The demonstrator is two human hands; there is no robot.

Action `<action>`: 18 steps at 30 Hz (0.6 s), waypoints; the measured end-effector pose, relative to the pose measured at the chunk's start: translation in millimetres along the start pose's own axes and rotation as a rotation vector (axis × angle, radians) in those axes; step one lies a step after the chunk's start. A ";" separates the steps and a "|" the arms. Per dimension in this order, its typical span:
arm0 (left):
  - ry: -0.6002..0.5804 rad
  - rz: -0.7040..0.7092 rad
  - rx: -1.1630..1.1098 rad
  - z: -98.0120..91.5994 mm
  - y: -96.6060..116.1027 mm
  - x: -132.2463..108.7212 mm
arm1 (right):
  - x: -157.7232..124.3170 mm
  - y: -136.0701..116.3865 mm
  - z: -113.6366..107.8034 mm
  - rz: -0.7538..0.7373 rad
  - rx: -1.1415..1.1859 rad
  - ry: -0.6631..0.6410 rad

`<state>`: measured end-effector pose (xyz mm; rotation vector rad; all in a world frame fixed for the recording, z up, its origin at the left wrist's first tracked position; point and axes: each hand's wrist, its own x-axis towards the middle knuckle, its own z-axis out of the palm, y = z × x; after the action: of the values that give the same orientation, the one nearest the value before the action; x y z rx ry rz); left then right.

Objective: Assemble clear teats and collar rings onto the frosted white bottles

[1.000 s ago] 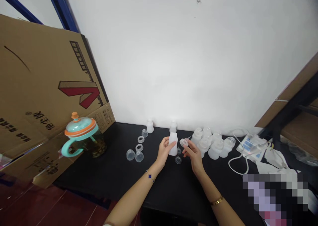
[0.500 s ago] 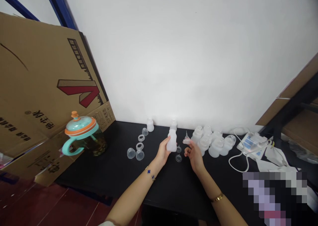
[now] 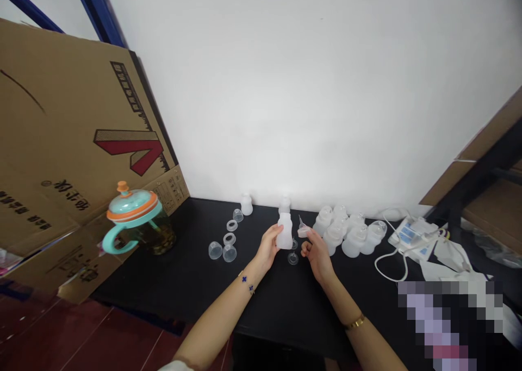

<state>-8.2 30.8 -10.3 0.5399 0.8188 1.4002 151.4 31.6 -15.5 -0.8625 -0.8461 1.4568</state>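
Observation:
My left hand is wrapped round a white baby bottle, which stands nearly upright over the black table. Just to its right, my right hand pinches a clear bottle nipple by its base, tip up. The nipple and the bottle are apart. Below the bottle lie loose clear nipples, one partly hidden behind it. On the left are clear dome caps and collar rings. Another bottle stands behind the held one.
Several capped bottles stand grouped at the right. Beyond them lie a white cable and packaging. One bottle is by the wall. A teal-lidded jug and a large cardboard box are at the left.
My right hand has brought the nipple slightly left, closer to the bottle, and the nipple leans more to the left. The bottle has shifted slightly right.

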 end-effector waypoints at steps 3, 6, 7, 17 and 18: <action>-0.025 0.007 0.071 -1.8 -0.3 -1.2 | 0.5 1.3 -0.6 -0.012 -0.020 0.022; -0.028 0.016 0.083 -2.9 -0.2 -1.1 | 0.8 1.0 -0.6 -0.028 -0.042 0.025; -0.025 0.012 0.077 -3.2 -0.6 -0.2 | 0.9 0.5 -0.6 -0.028 -0.044 0.025; 0.032 -0.012 -0.026 -7.1 -3.9 9.2 | 0.9 -3.7 0.1 0.018 0.010 0.012; 0.035 0.004 -0.008 -7.4 -3.9 9.0 | 0.4 -3.6 0.2 0.014 0.011 0.013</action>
<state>-11.7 38.2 -19.5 0.5129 0.8405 1.4198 152.9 32.3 -12.2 -0.8708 -0.8232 1.4648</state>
